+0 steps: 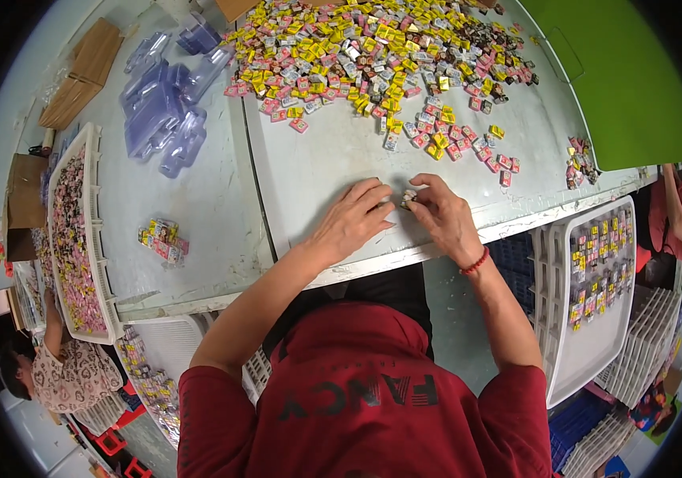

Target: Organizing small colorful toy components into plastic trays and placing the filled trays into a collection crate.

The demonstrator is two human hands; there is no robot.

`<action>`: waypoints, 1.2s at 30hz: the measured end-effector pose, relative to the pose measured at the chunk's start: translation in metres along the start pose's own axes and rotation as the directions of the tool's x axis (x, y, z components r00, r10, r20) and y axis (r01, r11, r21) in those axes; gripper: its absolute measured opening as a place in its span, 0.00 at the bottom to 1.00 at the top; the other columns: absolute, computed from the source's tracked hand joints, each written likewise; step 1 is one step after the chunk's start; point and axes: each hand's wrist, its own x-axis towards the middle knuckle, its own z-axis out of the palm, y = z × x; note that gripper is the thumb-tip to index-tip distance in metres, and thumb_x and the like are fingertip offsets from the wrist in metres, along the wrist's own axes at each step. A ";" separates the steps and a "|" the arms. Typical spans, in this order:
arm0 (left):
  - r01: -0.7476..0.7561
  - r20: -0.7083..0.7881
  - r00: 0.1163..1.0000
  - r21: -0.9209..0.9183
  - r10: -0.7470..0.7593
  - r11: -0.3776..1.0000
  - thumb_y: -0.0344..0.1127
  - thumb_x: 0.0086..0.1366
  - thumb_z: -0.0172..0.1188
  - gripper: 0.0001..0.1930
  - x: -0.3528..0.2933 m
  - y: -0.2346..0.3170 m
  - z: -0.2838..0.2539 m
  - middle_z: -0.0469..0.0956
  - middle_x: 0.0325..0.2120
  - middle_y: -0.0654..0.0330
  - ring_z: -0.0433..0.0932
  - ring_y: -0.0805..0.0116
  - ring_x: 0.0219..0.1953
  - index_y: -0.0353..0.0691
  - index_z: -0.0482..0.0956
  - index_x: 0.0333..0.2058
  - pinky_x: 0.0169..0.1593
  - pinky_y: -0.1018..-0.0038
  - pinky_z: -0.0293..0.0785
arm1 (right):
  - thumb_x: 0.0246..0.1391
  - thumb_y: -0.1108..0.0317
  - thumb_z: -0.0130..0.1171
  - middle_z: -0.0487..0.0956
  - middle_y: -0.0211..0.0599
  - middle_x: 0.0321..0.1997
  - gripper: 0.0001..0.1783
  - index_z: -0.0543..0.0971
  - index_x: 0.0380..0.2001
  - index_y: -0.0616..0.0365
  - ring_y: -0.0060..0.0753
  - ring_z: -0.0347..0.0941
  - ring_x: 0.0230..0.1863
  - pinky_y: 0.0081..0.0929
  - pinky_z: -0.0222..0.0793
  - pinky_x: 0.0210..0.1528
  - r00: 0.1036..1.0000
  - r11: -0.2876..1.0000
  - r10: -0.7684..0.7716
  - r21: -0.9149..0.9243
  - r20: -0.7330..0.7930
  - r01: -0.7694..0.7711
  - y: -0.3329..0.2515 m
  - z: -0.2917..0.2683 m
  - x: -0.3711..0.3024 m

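My right hand (pixel 444 219), with a red bead bracelet at its wrist, pinches a small dark-and-white piece (pixel 409 196) between thumb and fingers just above the table. Close beside it, my left hand (pixel 353 217) has its fingers curled together. A bit of something pale shows at those fingertips, too small to name. A big heap of small boxy pieces (pixel 357 56) in yellow, pink, white and brown covers the far part of the table (pixel 309 171). A looser group of pieces (pixel 456 139) lies beyond my right hand.
Clear plastic trays (pixel 158 103) are piled at the far left, with a small cluster of pieces (pixel 164 241) nearer. A white crate (pixel 90 239) full of pieces stands left. At right are a green panel (pixel 627 80) and stacked white trays (pixel 596 342). Other people work on both sides.
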 end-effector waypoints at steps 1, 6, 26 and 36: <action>0.016 -0.046 0.999 -0.040 -0.017 0.999 0.33 0.50 0.68 0.21 -0.003 -0.001 0.001 0.71 0.49 0.56 0.69 0.55 0.53 0.36 0.76 0.44 0.53 0.67 0.70 | 0.53 0.74 0.59 0.80 0.39 0.30 0.10 0.76 0.40 0.60 0.36 0.76 0.31 0.28 0.70 0.36 1.000 1.000 0.011 -0.027 0.017 -0.011 -0.001 0.003 0.001; 0.114 -0.111 0.986 -0.109 -0.126 0.987 0.33 0.47 0.70 0.25 -0.004 0.000 -0.012 0.71 0.49 0.56 0.68 0.55 0.53 0.35 0.75 0.45 0.54 0.65 0.69 | 0.48 0.73 0.60 0.80 0.39 0.28 0.12 0.76 0.38 0.58 0.45 0.73 0.33 0.38 0.66 0.41 0.966 0.936 -0.255 -0.244 0.030 0.255 0.008 0.003 0.008; 0.166 -0.225 0.957 -0.106 -0.186 0.981 0.30 0.50 0.67 0.16 -0.004 -0.011 -0.016 0.75 0.40 0.57 0.74 0.58 0.44 0.36 0.77 0.39 0.46 0.68 0.73 | 0.42 0.70 0.66 0.77 0.31 0.29 0.08 0.80 0.29 0.53 0.37 0.70 0.36 0.34 0.61 0.43 0.938 0.842 -0.345 -0.453 -0.035 0.293 -0.001 0.028 0.010; 0.100 -0.031 0.995 0.071 -0.098 0.992 0.24 0.48 0.56 0.06 0.028 -0.014 -0.024 0.73 0.25 0.56 0.74 0.57 0.34 0.33 0.77 0.28 0.37 0.65 0.74 | 0.43 0.70 0.65 0.77 0.29 0.28 0.07 0.81 0.29 0.52 0.35 0.69 0.36 0.34 0.61 0.42 0.909 0.807 -0.399 -0.516 -0.119 0.287 0.003 0.037 0.002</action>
